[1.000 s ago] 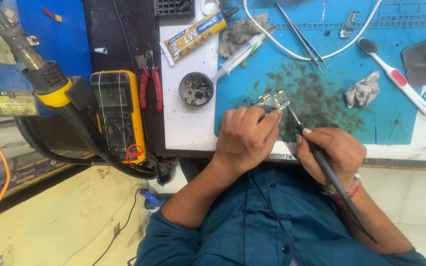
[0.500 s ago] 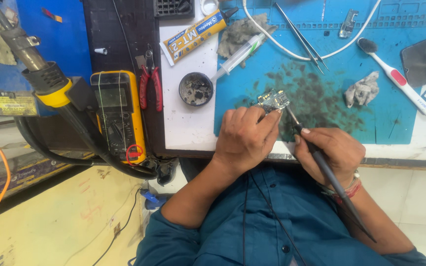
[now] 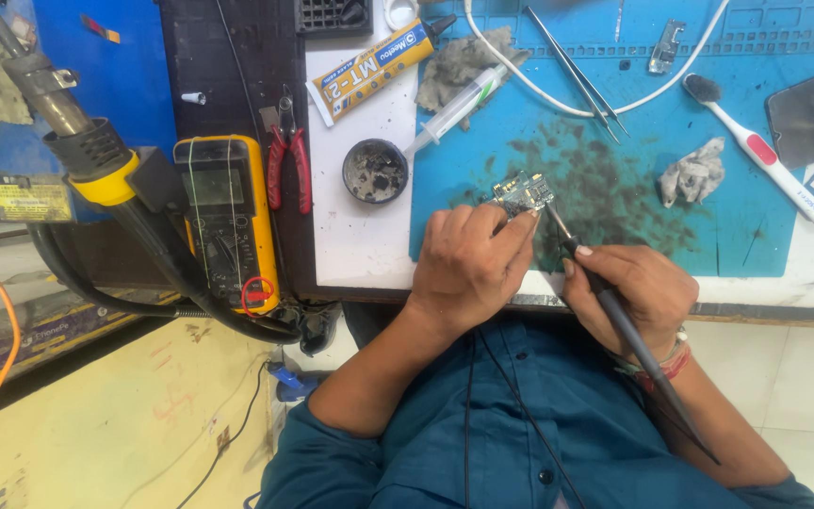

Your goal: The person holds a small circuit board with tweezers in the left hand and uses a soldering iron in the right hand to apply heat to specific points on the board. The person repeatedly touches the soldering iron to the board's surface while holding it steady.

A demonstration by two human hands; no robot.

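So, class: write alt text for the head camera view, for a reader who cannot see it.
A person's left hand steadies a small circuit board on a blue mat while the right hand touches a soldering iron to it. A yellow multimeter lies beside.

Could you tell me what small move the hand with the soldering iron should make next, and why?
Probably a slight lift of the soldering iron: its tip already sits at the small circuit board that the left hand pins to the blue mat, and the right hand grips it pen-style.
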